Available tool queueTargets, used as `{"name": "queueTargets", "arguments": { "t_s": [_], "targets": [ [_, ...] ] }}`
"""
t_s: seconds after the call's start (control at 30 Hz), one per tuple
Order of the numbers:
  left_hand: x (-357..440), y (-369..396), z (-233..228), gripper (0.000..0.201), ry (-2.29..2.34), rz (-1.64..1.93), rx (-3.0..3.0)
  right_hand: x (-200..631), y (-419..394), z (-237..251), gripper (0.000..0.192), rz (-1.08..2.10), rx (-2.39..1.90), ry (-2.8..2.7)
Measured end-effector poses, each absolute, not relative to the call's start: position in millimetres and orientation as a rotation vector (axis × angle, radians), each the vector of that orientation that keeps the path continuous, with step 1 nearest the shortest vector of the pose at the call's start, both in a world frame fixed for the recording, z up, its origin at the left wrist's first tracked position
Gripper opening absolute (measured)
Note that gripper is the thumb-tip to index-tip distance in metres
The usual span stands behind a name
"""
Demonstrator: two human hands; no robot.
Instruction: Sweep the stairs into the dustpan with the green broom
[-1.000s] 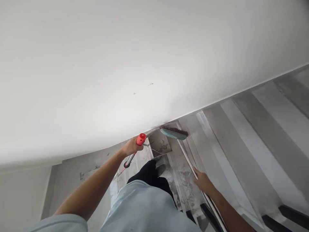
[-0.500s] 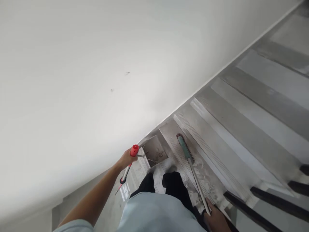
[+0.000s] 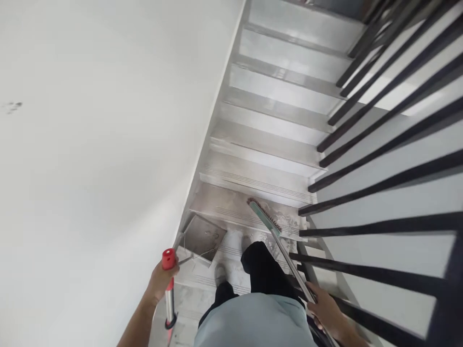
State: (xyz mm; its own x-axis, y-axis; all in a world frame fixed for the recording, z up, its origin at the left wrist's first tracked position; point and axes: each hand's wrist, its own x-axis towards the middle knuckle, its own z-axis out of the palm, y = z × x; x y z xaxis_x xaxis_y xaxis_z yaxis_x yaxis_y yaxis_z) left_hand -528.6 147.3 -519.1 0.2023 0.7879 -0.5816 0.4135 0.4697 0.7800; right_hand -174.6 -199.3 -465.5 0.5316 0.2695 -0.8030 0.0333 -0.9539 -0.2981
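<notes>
My left hand (image 3: 161, 282) is closed round a silver pole (image 3: 170, 303) with a red grip end. A thin rod runs from the same hand to a dustpan (image 3: 204, 238), which rests on a step by the wall with some dirt inside. My right hand (image 3: 325, 308) grips the metal handle of a broom (image 3: 263, 217). The broom's green head and dark bristles lie across the dirty step (image 3: 224, 202), just right of the dustpan. Loose debris (image 3: 287, 219) lies near the bristles, towards the railing.
Pale stairs (image 3: 278, 101) rise ahead, between a white wall (image 3: 108, 144) on the left and a railing of dark bars (image 3: 376, 226) on the right. My feet stand on the steps just below the broom; one shoe (image 3: 220, 274) is beside the dustpan.
My view has turned, so the stairs run more straight ahead and the railing shows on the right. Both hands keep their holds; the broom head remains on the dirty step.
</notes>
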Motion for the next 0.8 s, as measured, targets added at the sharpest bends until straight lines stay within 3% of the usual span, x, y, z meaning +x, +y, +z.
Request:
{"name": "queueTargets", "arguments": {
  "t_s": [0.1,0.27,0.43,0.57,0.8],
  "targets": [
    [-536.5,160.1,-530.3,0.023,1.341,0.400,1.172,-185.7,-229.1,-469.2,0.065,1.318,-2.451,-0.157],
    [-540.1,183.2,-541.2,0.021,1.309,0.520,1.156,-192.6,-264.0,-482.5,0.002,1.253,-2.407,0.020],
    [-542.1,184.5,-538.0,0.026,1.307,0.442,1.141,-191.4,-262.3,-488.5,0.019,1.120,-2.042,0.309],
    [-550.5,178.1,-525.1,0.050,1.438,0.241,1.149,-191.3,-246.1,-488.5,0.023,1.025,-1.841,0.444],
    [-530.3,187.0,-442.2,0.033,1.537,0.040,1.873,-201.2,-235.8,-504.4,0.025,0.998,-1.448,0.652]
  ]
}}
